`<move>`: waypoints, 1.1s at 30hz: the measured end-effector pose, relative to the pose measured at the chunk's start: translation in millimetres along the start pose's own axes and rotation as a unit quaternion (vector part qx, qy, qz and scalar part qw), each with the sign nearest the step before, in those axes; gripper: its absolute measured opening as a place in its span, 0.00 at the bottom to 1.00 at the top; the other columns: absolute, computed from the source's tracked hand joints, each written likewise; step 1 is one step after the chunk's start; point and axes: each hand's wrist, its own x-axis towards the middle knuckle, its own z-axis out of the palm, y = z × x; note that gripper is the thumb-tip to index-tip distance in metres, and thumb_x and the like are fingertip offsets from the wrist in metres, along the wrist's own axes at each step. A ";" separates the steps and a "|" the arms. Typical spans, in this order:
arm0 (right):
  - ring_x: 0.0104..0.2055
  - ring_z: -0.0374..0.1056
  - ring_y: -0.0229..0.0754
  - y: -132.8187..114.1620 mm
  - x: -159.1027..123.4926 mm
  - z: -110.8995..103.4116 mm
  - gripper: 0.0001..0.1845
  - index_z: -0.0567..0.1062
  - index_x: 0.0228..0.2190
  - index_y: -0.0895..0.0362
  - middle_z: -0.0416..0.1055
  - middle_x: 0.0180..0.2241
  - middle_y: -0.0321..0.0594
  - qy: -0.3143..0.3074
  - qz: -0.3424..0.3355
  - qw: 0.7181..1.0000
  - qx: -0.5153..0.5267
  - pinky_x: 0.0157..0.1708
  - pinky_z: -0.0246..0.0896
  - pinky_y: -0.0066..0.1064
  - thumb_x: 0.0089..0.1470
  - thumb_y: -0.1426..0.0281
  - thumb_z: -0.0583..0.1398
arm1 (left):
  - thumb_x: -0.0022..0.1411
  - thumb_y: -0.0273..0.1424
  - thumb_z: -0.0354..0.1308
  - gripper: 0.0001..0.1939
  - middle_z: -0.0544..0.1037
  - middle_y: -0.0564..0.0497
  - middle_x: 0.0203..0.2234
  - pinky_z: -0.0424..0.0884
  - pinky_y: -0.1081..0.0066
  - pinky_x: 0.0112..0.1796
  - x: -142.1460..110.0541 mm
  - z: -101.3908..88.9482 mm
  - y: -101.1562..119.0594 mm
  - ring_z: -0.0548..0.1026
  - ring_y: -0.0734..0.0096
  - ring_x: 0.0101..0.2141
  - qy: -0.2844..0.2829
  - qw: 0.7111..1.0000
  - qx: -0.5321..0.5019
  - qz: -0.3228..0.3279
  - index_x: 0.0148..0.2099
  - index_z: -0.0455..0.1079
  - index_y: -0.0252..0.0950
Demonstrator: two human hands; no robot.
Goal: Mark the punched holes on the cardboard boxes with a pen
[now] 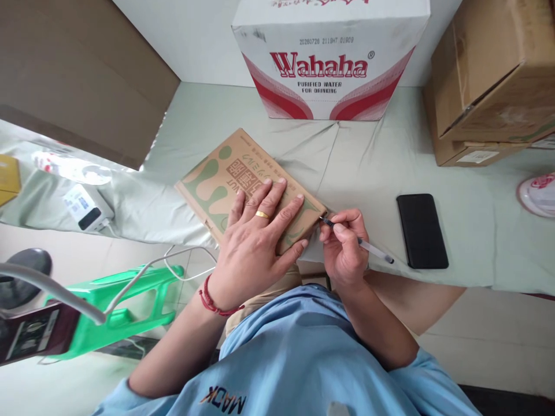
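A flat brown cardboard box (pixel 225 173) with green print lies at an angle on the pale green cloth-covered table (pixel 368 167). My left hand (pixel 255 231), with a gold ring and a red wrist cord, presses flat on the box, fingers spread. My right hand (pixel 344 245) is closed round a white pen (pixel 368 247), its dark tip touching the box's near right corner.
A white and red Wahaha water carton (pixel 329 58) stands at the back. Brown cartons (pixel 489 86) are stacked at the right. A black phone (pixel 422 230) lies right of my hand. A white charger (pixel 87 206) sits at left, a green stool (pixel 125 306) below.
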 end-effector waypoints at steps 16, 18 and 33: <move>0.26 0.68 0.37 3.6 -2.7 -5.0 0.04 0.72 0.35 0.51 0.71 0.22 0.28 -0.028 -0.031 0.999 -0.032 0.31 0.64 0.31 0.58 0.66 0.62 | 0.76 0.45 0.61 0.32 0.63 0.38 0.78 0.53 0.35 0.75 1.2 -0.9 1.6 0.61 0.37 0.77 0.002 1.000 0.001 -0.001 0.76 0.68 0.41; 0.27 0.69 0.37 5.1 -5.1 -7.9 0.04 0.72 0.36 0.51 0.72 0.24 0.29 -0.049 -0.030 0.997 -0.048 0.33 0.65 0.31 0.61 0.65 0.62 | 0.76 0.45 0.61 0.32 0.63 0.39 0.78 0.53 0.35 0.75 1.3 -1.5 1.7 0.61 0.37 0.77 0.003 1.000 -0.002 0.002 0.76 0.68 0.41; 0.42 0.79 0.55 -66.0 45.3 -107.8 0.20 0.82 0.51 0.57 0.83 0.43 0.52 -0.143 -0.088 0.548 -0.820 0.37 0.65 0.39 0.70 0.66 0.53 | 0.74 0.25 0.62 0.16 0.81 0.46 0.61 0.74 0.42 0.68 -29.0 -7.8 -3.5 0.75 0.48 0.69 0.266 0.949 -0.169 0.003 0.60 0.75 0.45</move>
